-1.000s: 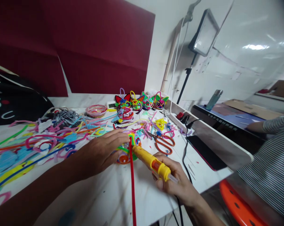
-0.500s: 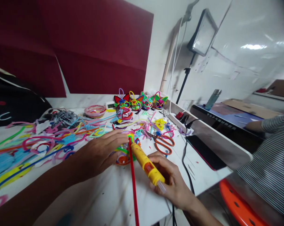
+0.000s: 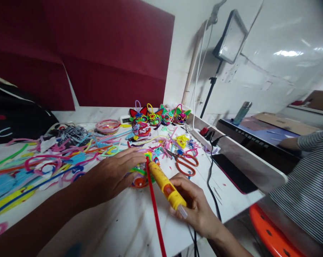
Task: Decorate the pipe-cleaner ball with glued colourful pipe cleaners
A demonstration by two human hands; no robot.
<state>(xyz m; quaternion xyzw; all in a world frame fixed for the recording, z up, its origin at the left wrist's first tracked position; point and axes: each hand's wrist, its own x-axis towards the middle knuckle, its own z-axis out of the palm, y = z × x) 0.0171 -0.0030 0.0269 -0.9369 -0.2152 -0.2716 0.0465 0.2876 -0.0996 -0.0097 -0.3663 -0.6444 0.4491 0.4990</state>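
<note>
My right hand [image 3: 189, 201] is wrapped round a yellow glue gun [image 3: 164, 182], a clear glue stick poking from its back end. The gun's tip meets a colourful pipe-cleaner ornament [image 3: 140, 181] on the table. A long red pipe cleaner [image 3: 154, 203] runs from that ornament toward me, past the table's front edge. My left hand [image 3: 122, 169] is closed on the ornament's left side, its fingertips near the top end of the red pipe cleaner. Those fingers cover part of the ornament. Just right of it lie orange-handled scissors [image 3: 186, 164].
Several finished animal-face ornaments [image 3: 156, 117] stand at the back. Loose pipe cleaners [image 3: 44, 167] cover the table's left side. A black phone-like slab [image 3: 235, 174] and a power strip [image 3: 204, 139] lie right, with a black cable [image 3: 210, 178] between. A person in a striped sleeve [image 3: 311, 142] is at another table.
The red pipe cleaner's near end has swung to the right. My right hand has barely shifted with the glue gun, and the left hand keeps its place.
</note>
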